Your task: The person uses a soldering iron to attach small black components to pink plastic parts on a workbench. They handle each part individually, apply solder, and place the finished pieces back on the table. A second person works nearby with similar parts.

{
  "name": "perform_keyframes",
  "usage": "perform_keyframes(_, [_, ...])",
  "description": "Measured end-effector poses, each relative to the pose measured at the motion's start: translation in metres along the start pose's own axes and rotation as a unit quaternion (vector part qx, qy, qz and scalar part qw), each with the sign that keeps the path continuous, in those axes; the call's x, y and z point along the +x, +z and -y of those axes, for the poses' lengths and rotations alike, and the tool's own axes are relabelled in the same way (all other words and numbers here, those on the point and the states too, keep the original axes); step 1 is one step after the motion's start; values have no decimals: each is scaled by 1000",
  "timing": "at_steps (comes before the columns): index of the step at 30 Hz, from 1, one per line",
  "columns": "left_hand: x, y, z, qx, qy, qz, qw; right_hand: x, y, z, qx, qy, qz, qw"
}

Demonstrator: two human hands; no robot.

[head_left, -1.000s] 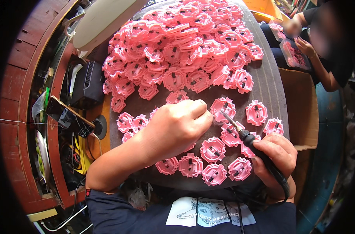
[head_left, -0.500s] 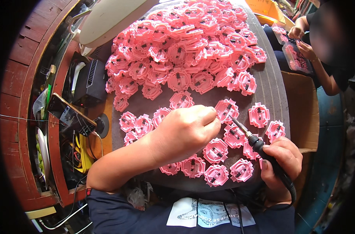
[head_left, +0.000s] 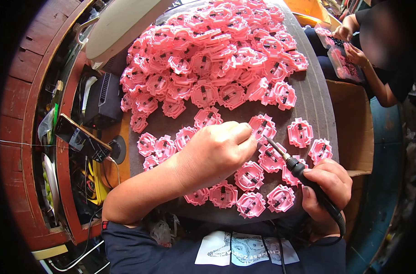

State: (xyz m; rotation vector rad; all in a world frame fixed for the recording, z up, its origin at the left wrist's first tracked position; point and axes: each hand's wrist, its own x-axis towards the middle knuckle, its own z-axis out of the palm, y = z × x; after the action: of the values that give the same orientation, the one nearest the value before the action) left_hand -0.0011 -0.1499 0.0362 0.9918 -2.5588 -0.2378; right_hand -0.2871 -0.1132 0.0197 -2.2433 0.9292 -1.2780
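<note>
Head view, and I've got both hands working above the desk [head_left: 320, 98], well apart. Eyes on the pink housing [head_left: 262, 123]: it lies between them, up and to the left of the right hand [head_left: 329, 182], just off the fingertips of the left hand [head_left: 221, 144]. So the left is nearer! Its fingers bunch at the housing's left edge; from out here I can't tell whether they're clamped on anything. The right is wrapped around a black-handled soldering iron [head_left: 297, 169], its long axis slanting from lower right to upper left, the tip right at the housing's lower edge. The housing is roundish, no clear long axis. Writing check: pale printed panels [head_left: 246, 249] with lettering across the dark shirt [head_left: 166, 255], and I make out no brand or label on the housings or iron.
</note>
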Motion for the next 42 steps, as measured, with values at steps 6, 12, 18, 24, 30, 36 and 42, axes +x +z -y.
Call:
perform_keyframes(6, [-3,0,0,11,-3,-1,1000,0,0,-1,10,-1,7,1000])
perform_keyframes(12, [-12,-14,-3,-15,-28,-7,999,-2,-1,-1,-1,4,-3,1000])
perform_keyframes(18, [-30,-26,-8,-31,-49,-75,996,-7,-3,6,0,46,-32,998])
perform_keyframes(24, [-49,-36,-2,-25,-86,-4,996,6,-3,20,20,15,5,1000])
perform_keyframes(30, [-51,-27,6,-4,-37,-21,999,17,8,28,22,-16,63,998])
perform_keyframes(36, [-51,-25,7,6,-31,-18,999,22,18,24,36,-17,84,996])
perform_keyframes(42, [-49,-24,7,2,-42,-3,999,22,17,22,37,-18,92,995])
